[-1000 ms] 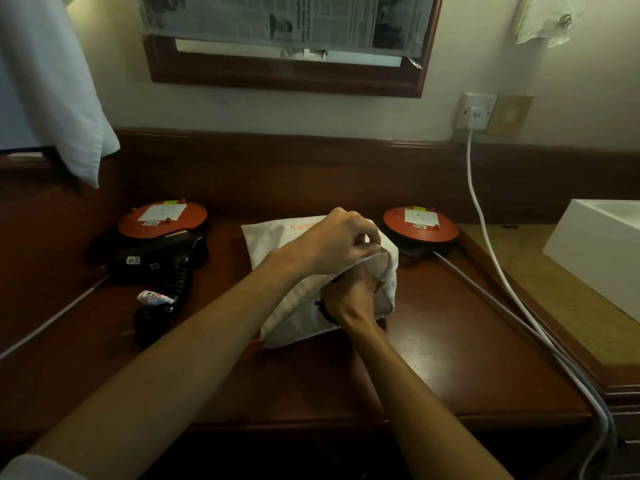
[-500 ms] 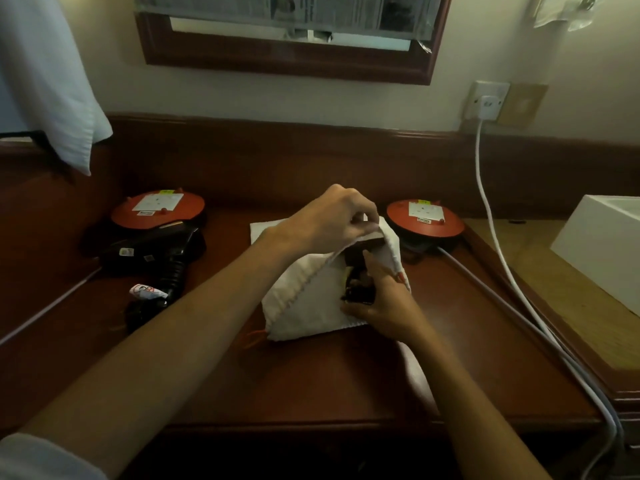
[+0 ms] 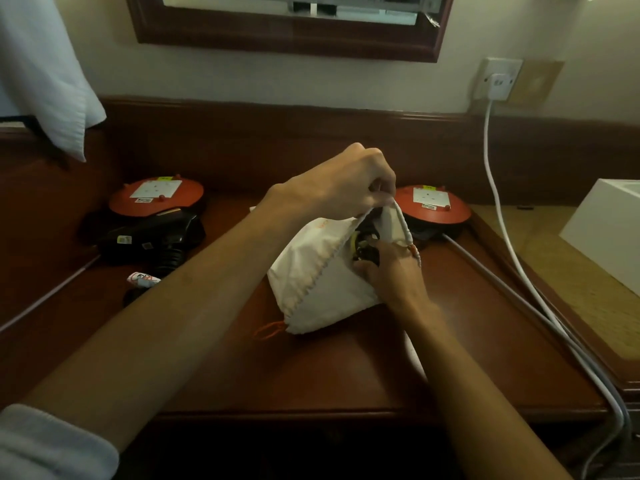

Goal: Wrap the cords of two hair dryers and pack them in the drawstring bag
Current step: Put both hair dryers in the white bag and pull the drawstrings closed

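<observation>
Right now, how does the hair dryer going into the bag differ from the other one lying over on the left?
The hair dryer in the bag is mostly hidden by the white drawstring bag; the hair dryer on the left lies in full view on the desk. The bagged one is being pushed in by the right hand while the left hand pinches the bag's mouth open; no hand touches the left one. Both look black.
</observation>
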Demonstrator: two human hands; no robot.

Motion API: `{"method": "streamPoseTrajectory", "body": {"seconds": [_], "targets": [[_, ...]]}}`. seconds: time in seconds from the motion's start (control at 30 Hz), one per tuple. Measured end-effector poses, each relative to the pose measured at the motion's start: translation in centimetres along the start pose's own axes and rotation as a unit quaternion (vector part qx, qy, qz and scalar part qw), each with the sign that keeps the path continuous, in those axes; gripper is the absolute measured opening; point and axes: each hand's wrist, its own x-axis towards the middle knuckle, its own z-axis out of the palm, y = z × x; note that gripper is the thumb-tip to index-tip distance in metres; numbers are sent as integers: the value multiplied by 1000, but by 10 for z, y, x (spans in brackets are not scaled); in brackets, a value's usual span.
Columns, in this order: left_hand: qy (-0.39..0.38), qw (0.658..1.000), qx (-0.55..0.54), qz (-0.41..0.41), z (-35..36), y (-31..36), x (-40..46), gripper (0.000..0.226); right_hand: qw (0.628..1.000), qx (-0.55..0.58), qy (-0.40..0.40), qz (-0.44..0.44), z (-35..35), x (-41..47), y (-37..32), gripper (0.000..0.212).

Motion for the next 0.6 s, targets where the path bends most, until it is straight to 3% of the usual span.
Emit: {"method": "streamPoseTrajectory", "body": {"seconds": [0.3, 0.47, 0.53, 0.6], "targets": [[-44, 999, -6, -20, 13, -1, -4, 15, 997, 38, 42, 46, 12, 0, 12, 35], [-47, 999, -9, -22, 20, 0, -3, 13, 990, 70, 104, 66, 7, -9, 11, 40], [-48, 998, -25, -31, 21, -1, -4, 16, 994, 46, 54, 80, -3, -14, 8, 32], [-29, 997, -54, -50, 25, -7, -8, 24, 995, 31, -63, 65, -27, -28, 1, 33]]}}
